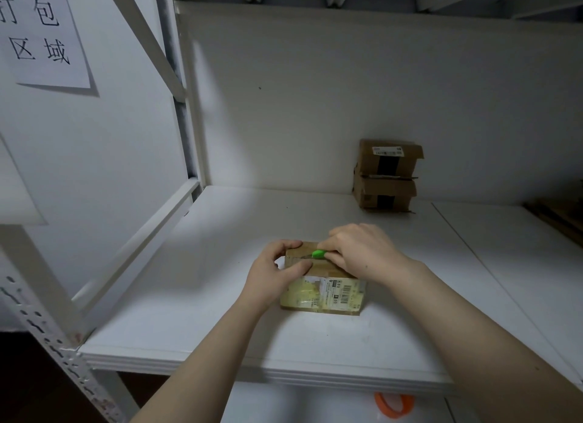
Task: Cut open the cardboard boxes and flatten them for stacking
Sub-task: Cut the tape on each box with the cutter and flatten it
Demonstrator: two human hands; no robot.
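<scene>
A small taped cardboard box (328, 293) with a shipping label on its near side stands on the white shelf (202, 312). My left hand (277, 268) grips its top left corner, thumb on the near side and fingers over the far edge. My right hand (362, 252) holds a green-handled knife (317, 254) whose blade lies along the box's top, pointing left. Two more cardboard boxes (388, 173) with black tape are stacked against the back wall at the right.
White wall panels close the shelf at the back and left, with a slanted metal brace at the left. A paper sign (41, 34) hangs at top left. An orange tape roll (394, 405) lies on a lower level. Dark brown material sits at the far right edge.
</scene>
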